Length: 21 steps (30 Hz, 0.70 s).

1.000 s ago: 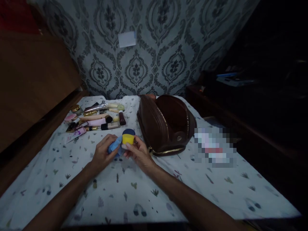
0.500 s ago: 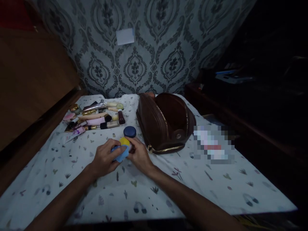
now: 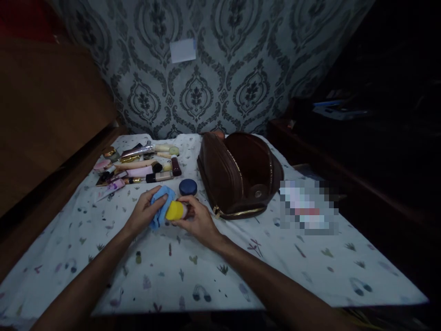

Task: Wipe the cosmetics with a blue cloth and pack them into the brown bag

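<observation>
My left hand [image 3: 144, 209] grips a crumpled light-blue cloth [image 3: 161, 211], bunched between thumb and fingers. In my right hand [image 3: 200, 219] is a small container with a yellow lid or band [image 3: 175, 210] and a pale end; its exact kind is hard to make out. The cloth is up against the yellow part's left side. Just behind my hands lies a round dark-blue lidded tin [image 3: 188, 186]. To the right of it a brown makeup bag [image 3: 223, 174] stands with its zip undone and its dark inside showing.
At the back left lie several cosmetics, among them a brown-capped bottle [image 3: 175, 165], a black-capped foundation bottle [image 3: 161, 176] and a purple-and-white tube [image 3: 112, 187]. A blurred-out item [image 3: 308, 209] is right of the bag. A patterned cloth [image 3: 165, 280] covers the table; a wooden cabinet [image 3: 51, 101] borders its left.
The blue cloth has shifted left off the front of the yellow container, with my left hand. More of the yellow part now shows in my right hand.
</observation>
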{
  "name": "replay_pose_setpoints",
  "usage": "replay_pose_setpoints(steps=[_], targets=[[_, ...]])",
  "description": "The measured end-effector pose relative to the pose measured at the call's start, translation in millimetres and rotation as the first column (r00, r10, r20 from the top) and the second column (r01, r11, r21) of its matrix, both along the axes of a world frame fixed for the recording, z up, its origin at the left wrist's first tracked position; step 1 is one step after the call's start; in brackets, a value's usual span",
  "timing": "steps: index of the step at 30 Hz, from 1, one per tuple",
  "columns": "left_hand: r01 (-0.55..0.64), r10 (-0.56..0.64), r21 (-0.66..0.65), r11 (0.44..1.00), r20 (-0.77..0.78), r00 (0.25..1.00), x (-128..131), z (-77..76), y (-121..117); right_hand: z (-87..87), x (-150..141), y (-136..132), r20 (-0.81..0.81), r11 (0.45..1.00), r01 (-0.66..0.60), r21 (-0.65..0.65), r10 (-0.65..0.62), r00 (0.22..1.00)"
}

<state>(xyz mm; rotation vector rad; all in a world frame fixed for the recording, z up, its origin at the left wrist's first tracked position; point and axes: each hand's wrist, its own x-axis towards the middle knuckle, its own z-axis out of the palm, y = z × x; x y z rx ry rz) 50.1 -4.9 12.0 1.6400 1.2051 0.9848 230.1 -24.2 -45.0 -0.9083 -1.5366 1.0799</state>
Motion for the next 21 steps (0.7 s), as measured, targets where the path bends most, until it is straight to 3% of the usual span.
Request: replay_pose_setpoints(steps=[4, 8, 11, 15, 21], targets=[[0.063, -0.062, 0.05, 0.997, -0.034, 0.998, -4, -5.8, 3, 3.7, -3, 2, -0.258, 0.958, -0.086, -0.272, 0.014, 0.966], [0.305, -0.293, 0.107, 0.946, -0.113, 0.949, -6, -7.5, 1, 8.5, 0, 5, -0.313, 0.94, -0.112, -0.322, 0.006, 0.95], [0.373, -0.364, 0.051, 0.926, -0.139, 0.921, -6, -7.0, -2, 8.4, 4, 7, -0.228, 0.975, -0.024, -0.222, -0.028, 0.973], [0.306, -0.283, 0.099, 0.947, -0.192, 0.94, -2, -8.8, -2, 7.2, 8, 6, 0.092, 0.988, 0.137, 0.071, -0.143, 0.985], [0.277, -0.215, 0.206, 0.939, -0.279, 0.936, 2, -9.8, -2, 6.6, 9, 1, 0.267, 0.966, 0.128, 0.224, -0.187, 0.945]])
